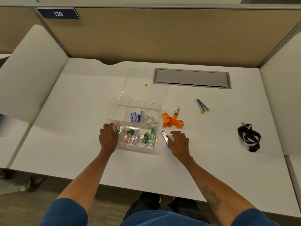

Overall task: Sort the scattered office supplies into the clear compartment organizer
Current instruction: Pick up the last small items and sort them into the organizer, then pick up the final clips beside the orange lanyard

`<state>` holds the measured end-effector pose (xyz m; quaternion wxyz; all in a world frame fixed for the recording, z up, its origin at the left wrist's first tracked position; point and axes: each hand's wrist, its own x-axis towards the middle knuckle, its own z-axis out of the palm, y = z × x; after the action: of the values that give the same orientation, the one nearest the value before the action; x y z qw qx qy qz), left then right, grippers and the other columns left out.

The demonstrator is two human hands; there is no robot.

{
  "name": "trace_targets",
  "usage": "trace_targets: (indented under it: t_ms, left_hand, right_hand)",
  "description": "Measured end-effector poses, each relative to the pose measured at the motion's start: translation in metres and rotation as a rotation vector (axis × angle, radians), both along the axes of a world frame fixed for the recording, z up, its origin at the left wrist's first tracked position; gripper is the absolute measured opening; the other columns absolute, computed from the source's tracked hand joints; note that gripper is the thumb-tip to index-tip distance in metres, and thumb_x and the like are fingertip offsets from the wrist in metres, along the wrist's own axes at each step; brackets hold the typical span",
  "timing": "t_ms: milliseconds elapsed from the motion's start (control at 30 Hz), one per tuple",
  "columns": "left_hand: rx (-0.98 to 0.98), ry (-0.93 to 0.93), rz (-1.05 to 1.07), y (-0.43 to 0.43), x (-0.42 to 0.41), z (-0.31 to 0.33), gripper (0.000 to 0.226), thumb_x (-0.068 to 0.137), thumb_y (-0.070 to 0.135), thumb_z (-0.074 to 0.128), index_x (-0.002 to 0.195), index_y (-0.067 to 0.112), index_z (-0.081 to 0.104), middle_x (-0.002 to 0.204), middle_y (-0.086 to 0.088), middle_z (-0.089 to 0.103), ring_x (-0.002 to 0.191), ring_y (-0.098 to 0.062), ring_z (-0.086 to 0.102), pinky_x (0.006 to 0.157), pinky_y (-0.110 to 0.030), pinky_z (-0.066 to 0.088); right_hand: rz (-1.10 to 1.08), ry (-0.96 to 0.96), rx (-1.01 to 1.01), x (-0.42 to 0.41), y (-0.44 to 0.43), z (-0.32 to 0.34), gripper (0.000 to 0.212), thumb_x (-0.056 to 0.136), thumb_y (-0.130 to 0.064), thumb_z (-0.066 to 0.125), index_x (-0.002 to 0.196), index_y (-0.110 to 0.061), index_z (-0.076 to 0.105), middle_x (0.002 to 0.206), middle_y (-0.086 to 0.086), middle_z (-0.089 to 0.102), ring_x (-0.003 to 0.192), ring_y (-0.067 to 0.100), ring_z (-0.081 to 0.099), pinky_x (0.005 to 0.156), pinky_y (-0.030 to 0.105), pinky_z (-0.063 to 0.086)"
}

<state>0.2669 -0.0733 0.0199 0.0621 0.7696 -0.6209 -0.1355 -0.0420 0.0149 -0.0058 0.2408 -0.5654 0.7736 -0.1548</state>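
Head view: we are touching right hand [179, 141], the nearer, to staple remover [164, 136] lying lengthwise beside organizer [112, 105]; clasp unclear.
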Motion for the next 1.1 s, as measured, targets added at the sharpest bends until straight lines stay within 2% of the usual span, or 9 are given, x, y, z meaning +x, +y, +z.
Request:
trace_targets:
  t_ms: [200, 333, 467, 767, 867, 967, 1033, 1100]
  left_hand:
    - [-0.105, 0.090, -0.143, 0.009, -0.054, 0.008, 0.037, 0.086, 0.017, 0.061, 0.123, 0.015, 0.058, 0.122, -0.010, 0.059, 0.113, -0.032, 0.054, 0.094, -0.049, 0.044]
    - [-0.114, 0.146, -0.212, 0.020, -0.094, 0.013, 0.035, 0.088, 0.016, 0.059, 0.122, 0.017, 0.058, 0.121, -0.006, 0.060, 0.105, -0.028, 0.057, 0.087, -0.044, 0.044]
    - [-0.122, 0.187, -0.243, 0.031, -0.124, 0.014, 0.032, 0.090, 0.018, 0.057, 0.122, 0.021, 0.058, 0.123, -0.003, 0.059, 0.113, -0.025, 0.055, 0.094, -0.044, 0.039]
    - [-0.133, 0.198, -0.368, 0.037, -0.167, 0.011, 0.030, 0.090, 0.018, 0.059, 0.121, 0.018, 0.060, 0.119, -0.004, 0.062, 0.105, -0.026, 0.057, 0.085, -0.040, 0.045]
    - [-0.137, 0.211, -0.465, 0.042, -0.186, 0.010, 0.028, 0.091, 0.017, 0.058, 0.119, 0.014, 0.061, 0.117, -0.006, 0.062, 0.108, -0.026, 0.058, 0.087, -0.040, 0.046]
    - [-0.103, 0.203, -0.517, 0.048, -0.207, 0.009, 0.027, 0.090, 0.012, 0.059, 0.118, 0.011, 0.061, 0.116, -0.009, 0.063, 0.102, -0.029, 0.059, 0.083, -0.041, 0.049]
    - [-0.054, 0.171, -0.521, 0.052, -0.220, 0.006, 0.028, 0.091, 0.013, 0.059, 0.118, 0.010, 0.061, 0.122, -0.010, 0.060, 0.102, -0.031, 0.058, 0.080, -0.041, 0.049]
    - [0.038, 0.108, -0.471, 0.057, -0.231, 0.002, 0.033, 0.093, 0.020, 0.057, 0.125, 0.011, 0.055, 0.132, -0.010, 0.053, 0.110, -0.031, 0.054, 0.084, -0.041, 0.049]
  right_hand:
    - [0.094, 0.062, 0.072, 0.008, 0.005, 0.000, 0.041, 0.085, -0.039, 0.063, 0.114, -0.012, 0.054, 0.111, 0.007, 0.056, 0.097, 0.026, 0.052, 0.077, 0.038, 0.041]
    - [0.125, 0.100, 0.107, 0.012, 0.005, -0.003, 0.039, 0.086, -0.031, 0.063, 0.115, -0.009, 0.052, 0.112, 0.011, 0.055, 0.096, 0.027, 0.052, 0.077, 0.037, 0.044]
    - [0.127, 0.078, 0.139, 0.012, 0.004, -0.004, 0.042, 0.086, -0.028, 0.064, 0.120, -0.008, 0.049, 0.117, 0.012, 0.054, 0.099, 0.026, 0.051, 0.079, 0.035, 0.046]
    - [0.130, 0.101, 0.176, -0.001, 0.006, -0.003, 0.056, 0.084, -0.046, 0.063, 0.127, -0.015, 0.046, 0.123, 0.006, 0.051, 0.108, 0.024, 0.049, 0.084, 0.037, 0.044]
    - [0.129, 0.064, 0.135, -0.014, 0.009, -0.005, 0.053, 0.085, -0.049, 0.059, 0.125, -0.015, 0.049, 0.122, 0.005, 0.053, 0.107, 0.025, 0.050, 0.083, 0.039, 0.043]
    - [0.078, 0.056, 0.099, -0.031, 0.009, -0.006, 0.046, 0.091, -0.045, 0.051, 0.125, -0.014, 0.051, 0.124, 0.006, 0.054, 0.110, 0.025, 0.050, 0.088, 0.039, 0.043]
    - [0.033, 0.058, 0.069, -0.046, 0.005, -0.005, 0.041, 0.094, -0.041, 0.049, 0.124, -0.014, 0.052, 0.123, 0.006, 0.055, 0.111, 0.025, 0.051, 0.090, 0.039, 0.043]
    - [-0.022, 0.063, 0.045, -0.063, -0.001, -0.004, 0.035, 0.094, -0.035, 0.049, 0.122, -0.014, 0.053, 0.121, 0.007, 0.055, 0.110, 0.026, 0.051, 0.090, 0.040, 0.044]
